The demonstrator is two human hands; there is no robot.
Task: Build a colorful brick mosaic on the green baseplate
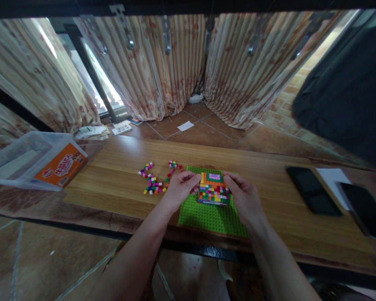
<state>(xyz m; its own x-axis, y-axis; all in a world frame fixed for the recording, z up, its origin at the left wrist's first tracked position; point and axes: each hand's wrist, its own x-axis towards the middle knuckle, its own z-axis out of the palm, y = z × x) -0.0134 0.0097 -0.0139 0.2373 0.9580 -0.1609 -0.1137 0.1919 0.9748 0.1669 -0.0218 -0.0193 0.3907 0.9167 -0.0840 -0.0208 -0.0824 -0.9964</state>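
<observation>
A block build of many small coloured bricks sits over a green studded baseplate. Its upper face shows orange and green rows round a pink patch. My left hand pinches the build's left edge between thumb and fingers. On the opposite side, my right hand grips the right edge with the thumb along the top. Whether the build touches the baseplate or is lifted a little, I cannot tell. Loose coloured bricks lie scattered left of the baseplate, partly hidden behind my left hand.
A clear plastic bin with an orange label stands at the table's left end. On the right of the wooden table lie a black tablet, a white paper and another dark flat device. Curtains hang behind.
</observation>
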